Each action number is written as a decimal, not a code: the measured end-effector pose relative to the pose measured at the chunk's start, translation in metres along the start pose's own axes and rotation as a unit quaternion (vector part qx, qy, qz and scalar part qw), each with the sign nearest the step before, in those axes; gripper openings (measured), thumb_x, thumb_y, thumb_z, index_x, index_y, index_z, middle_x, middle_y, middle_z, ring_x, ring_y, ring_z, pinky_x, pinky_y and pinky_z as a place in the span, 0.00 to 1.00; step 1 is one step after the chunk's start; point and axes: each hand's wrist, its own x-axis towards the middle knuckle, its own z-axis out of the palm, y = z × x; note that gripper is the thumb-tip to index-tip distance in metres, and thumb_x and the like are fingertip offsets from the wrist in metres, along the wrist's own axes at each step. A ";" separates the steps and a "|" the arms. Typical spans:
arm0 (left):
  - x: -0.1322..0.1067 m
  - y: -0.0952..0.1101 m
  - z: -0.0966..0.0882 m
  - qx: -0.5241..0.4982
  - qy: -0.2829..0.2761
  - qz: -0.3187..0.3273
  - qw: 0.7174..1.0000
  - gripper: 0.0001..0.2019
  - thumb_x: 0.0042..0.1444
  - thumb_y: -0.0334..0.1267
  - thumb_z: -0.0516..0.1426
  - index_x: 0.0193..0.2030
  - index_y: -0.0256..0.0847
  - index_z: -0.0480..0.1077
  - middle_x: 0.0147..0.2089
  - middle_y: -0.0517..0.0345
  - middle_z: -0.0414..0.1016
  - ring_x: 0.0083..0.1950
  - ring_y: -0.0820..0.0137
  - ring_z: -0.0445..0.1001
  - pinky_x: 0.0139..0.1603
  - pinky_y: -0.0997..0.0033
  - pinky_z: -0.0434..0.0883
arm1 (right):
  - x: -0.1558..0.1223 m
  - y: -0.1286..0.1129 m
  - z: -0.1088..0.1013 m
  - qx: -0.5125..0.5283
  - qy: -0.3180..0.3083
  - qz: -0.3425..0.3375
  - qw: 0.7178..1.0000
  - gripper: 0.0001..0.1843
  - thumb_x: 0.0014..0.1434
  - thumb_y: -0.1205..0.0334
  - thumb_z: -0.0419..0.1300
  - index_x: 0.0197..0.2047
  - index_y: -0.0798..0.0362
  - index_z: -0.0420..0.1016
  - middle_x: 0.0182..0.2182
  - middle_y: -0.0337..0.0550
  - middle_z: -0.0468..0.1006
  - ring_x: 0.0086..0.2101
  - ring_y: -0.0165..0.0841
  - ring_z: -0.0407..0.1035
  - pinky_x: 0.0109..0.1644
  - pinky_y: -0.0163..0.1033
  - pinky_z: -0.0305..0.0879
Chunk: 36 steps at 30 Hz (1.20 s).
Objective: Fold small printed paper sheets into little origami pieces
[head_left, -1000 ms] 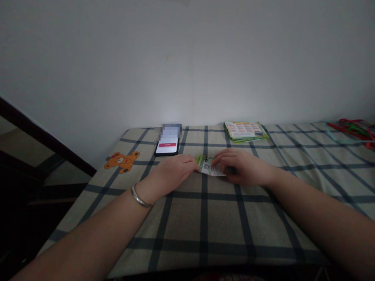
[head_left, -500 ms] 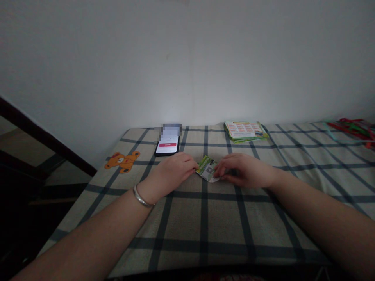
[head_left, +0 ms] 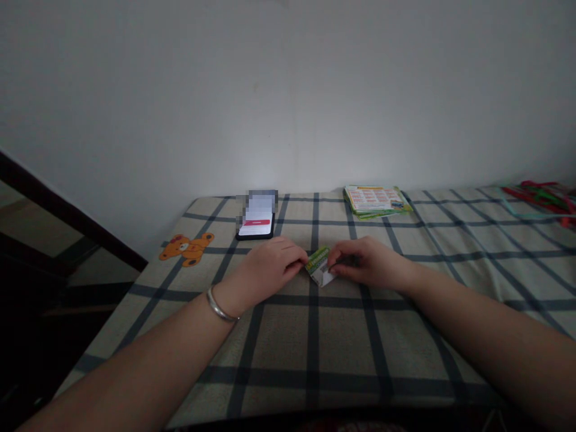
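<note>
Green and white, a small folded paper [head_left: 317, 264] sits between two bare hands, at the middle of the worktop [head_left: 270, 360], as I watch remotely through the head camera. The right hand [head_left: 369, 261] has its grip pinching the paper's right side; the left hand [head_left: 272, 264] puts fingertips to its left corner, but I cannot tell whether that grip pinches or only presses. Compared with a second ago, the paper looks narrower and slanted, with a white flap showing. Its print is too small to read. Cream cloth [head_left: 216, 354] with dark blue checks covers the worktop. Beyond, I see an orange bear cutout [head_left: 186, 248], a lit phone [head_left: 257, 223] with a red button, its lettering blurred, and stacked leaflets [head_left: 377, 200] bearing red, unreadable tables. A pale wall [head_left: 297, 96] stands behind.
</note>
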 end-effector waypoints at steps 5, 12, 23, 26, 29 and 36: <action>0.000 0.001 0.003 -0.036 0.019 -0.039 0.998 0.06 0.58 0.29 0.57 0.41 0.40 0.72 0.42 0.58 0.76 0.45 0.68 0.72 0.47 0.67 0.69 | 0.004 -0.002 0.006 -0.013 0.024 0.025 0.999 0.06 0.59 0.60 0.59 0.39 0.52 0.75 0.31 0.37 0.80 0.30 0.28 0.71 0.33 0.33 0.63; 0.003 0.006 0.003 -0.088 0.026 -0.090 0.992 0.05 0.56 0.30 0.58 0.39 0.42 0.73 0.39 0.61 0.77 0.43 0.69 0.73 0.45 0.68 0.68 | 0.008 -0.002 0.013 -0.064 0.071 0.034 0.995 0.06 0.57 0.61 0.59 0.38 0.52 0.73 0.31 0.38 0.78 0.30 0.28 0.69 0.34 0.33 0.61; 0.004 0.013 0.004 -0.188 0.039 -0.175 0.966 0.06 0.55 0.31 0.57 0.40 0.43 0.71 0.38 0.63 0.77 0.41 0.71 0.75 0.43 0.70 0.69 | 0.008 -0.004 0.012 -0.108 0.060 -0.028 0.992 0.06 0.55 0.69 0.56 0.37 0.53 0.70 0.32 0.39 0.72 0.32 0.30 0.66 0.35 0.34 0.59; 0.004 0.013 0.006 -0.219 0.054 -0.194 0.955 0.08 0.55 0.32 0.58 0.42 0.43 0.71 0.39 0.63 0.77 0.41 0.72 0.76 0.43 0.71 0.70 | 0.010 -0.001 0.013 -0.083 0.069 -0.037 0.994 0.06 0.57 0.68 0.56 0.38 0.52 0.72 0.33 0.39 0.74 0.33 0.29 0.67 0.37 0.34 0.61; 0.004 0.013 0.007 -0.226 0.049 -0.200 0.952 0.07 0.54 0.32 0.58 0.41 0.44 0.71 0.38 0.63 0.77 0.41 0.71 0.76 0.43 0.71 0.70 | 0.012 0.002 0.015 -0.069 0.078 -0.019 0.994 0.06 0.57 0.68 0.57 0.38 0.52 0.73 0.33 0.39 0.75 0.33 0.30 0.68 0.38 0.35 0.62; 0.004 0.017 0.006 -0.224 0.048 -0.196 0.953 0.07 0.54 0.33 0.59 0.41 0.44 0.72 0.39 0.63 0.77 0.41 0.71 0.76 0.43 0.70 0.70 | 0.013 0.004 0.020 -0.065 0.115 -0.014 0.991 0.05 0.57 0.66 0.59 0.39 0.51 0.71 0.35 0.39 0.75 0.35 0.30 0.69 0.38 0.35 0.63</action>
